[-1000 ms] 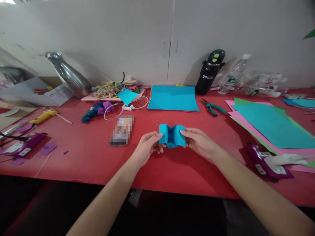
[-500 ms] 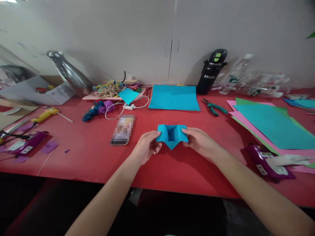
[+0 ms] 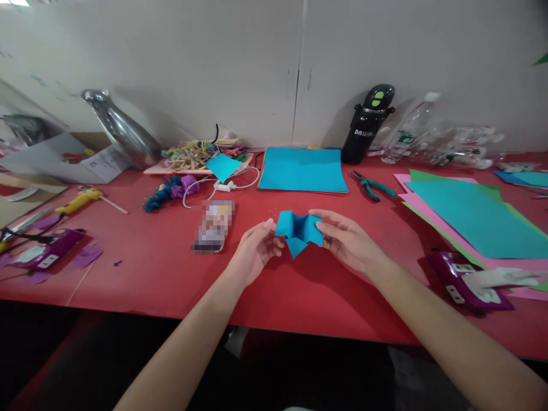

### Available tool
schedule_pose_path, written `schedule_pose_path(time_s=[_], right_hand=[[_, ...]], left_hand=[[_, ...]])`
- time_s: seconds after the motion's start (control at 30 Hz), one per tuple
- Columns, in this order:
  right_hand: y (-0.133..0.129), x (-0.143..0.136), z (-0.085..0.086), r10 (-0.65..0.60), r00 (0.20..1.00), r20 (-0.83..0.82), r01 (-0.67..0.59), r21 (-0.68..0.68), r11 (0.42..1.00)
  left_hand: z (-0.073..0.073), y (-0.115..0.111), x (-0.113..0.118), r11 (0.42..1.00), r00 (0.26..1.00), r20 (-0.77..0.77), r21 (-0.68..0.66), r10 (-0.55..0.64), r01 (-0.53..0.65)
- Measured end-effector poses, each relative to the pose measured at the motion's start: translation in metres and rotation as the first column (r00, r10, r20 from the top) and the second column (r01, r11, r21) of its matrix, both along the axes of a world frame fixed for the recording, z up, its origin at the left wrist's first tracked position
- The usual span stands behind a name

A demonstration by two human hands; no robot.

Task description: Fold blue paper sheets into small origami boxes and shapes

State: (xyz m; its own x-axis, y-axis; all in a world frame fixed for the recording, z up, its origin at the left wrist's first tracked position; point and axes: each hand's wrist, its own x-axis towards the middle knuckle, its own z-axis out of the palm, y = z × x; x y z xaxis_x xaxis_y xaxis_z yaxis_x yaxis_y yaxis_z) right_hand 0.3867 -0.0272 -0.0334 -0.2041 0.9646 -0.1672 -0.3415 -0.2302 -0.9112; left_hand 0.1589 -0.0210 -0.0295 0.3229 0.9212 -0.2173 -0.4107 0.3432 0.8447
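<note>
Paper (image 3: 299, 231) between hands | right hand (image 3: 347, 237): pinching its 3 o'clock flap | left hand (image 3: 253, 254): half-curled at 9 o'clock edge, contact I can't tell | risk, I'd judge: lopsided pull skewing creases

The folded blue paper (image 3: 298, 229) covers some fingertips of the right hand (image 3: 346, 242); whether the left hand (image 3: 252, 251) touches it cannot be told. Both forearms (image 3: 184, 342) are cut off at the frame's edges. Coarse pixel blocks blur the face of the phone (image 3: 214, 225). The top blue sheet (image 3: 303, 169) hides all but the edges of those beneath it. Brown cardboard (image 3: 47, 194) is cropped at left, a green piece (image 3: 543, 59) at right. A purple scrap (image 3: 117, 263) on the desk (image 3: 240, 302) is too small to identify.
</note>
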Motion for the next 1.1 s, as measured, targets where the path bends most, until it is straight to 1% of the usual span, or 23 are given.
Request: schedule_pose_path(time_s=[0.07, 0.13, 0.23, 0.37, 0.47, 0.53, 0.67, 0.77, 0.87, 0.97, 1.03, 1.1], right_hand=[[0.000, -0.001, 0.003, -0.009, 1.000, -0.015, 0.009, -0.028, 1.000], [0.000, 0.000, 0.005, -0.034, 0.998, -0.044, 0.031, -0.065, 0.997], [0.002, 0.002, 0.005, -0.092, 0.990, -0.106, 0.079, -0.117, 0.990], [0.004, 0.003, 0.003, -0.165, 0.969, -0.184, 0.138, -0.152, 0.979], [0.003, 0.001, 0.003, -0.160, 0.960, -0.232, 0.124, -0.160, 0.979], [0.002, -0.001, 0.004, -0.142, 0.958, -0.247, 0.104, -0.159, 0.982], [0.000, -0.002, 0.007, -0.107, 0.963, -0.246, 0.080, -0.115, 0.990], [0.000, 0.001, 0.008, -0.099, 0.971, -0.219, 0.082, -0.082, 0.993], [0.002, 0.006, 0.008, -0.139, 0.980, -0.139, 0.141, 0.003, 0.990], [0.002, 0.010, 0.007, -0.230, 0.973, 0.032, 0.219, 0.195, 0.956], [0.000, 0.010, 0.006, -0.272, 0.951, 0.144, 0.214, 0.323, 0.922], [-0.002, 0.010, 0.005, -0.268, 0.941, 0.209, 0.167, 0.401, 0.901]], left_hand=[[-0.001, -0.001, 0.001, 0.997, 1.000, 0.025, 0.080, 0.013, -0.015], [-0.004, -0.002, 0.001, 0.990, 1.000, 0.002, 0.143, 0.015, -0.015], [-0.007, -0.004, 0.002, 0.984, 0.999, -0.047, 0.178, -0.012, 0.021], [-0.008, -0.008, 0.005, 0.988, 0.993, -0.089, 0.126, -0.079, 0.089], [-0.006, -0.009, 0.007, 0.991, 0.989, -0.109, 0.078, -0.100, 0.109], [-0.004, -0.010, 0.008, 0.990, 0.990, -0.068, 0.052, -0.125, 0.129], [-0.001, -0.009, 0.007, 0.991, 0.991, 0.022, -0.016, -0.134, 0.134], [0.000, -0.006, 0.003, 0.983, 0.980, 0.097, -0.042, -0.175, 0.180], [0.000, -0.004, -0.001, 0.967, 0.956, 0.172, -0.051, -0.237, 0.249], [0.000, -0.002, -0.004, 0.951, 0.936, 0.211, -0.067, -0.281, 0.301], [0.000, -0.002, -0.005, 0.941, 0.927, 0.210, -0.071, -0.310, 0.331], [-0.001, -0.002, -0.006, 0.925, 0.917, 0.186, -0.073, -0.354, 0.372]])
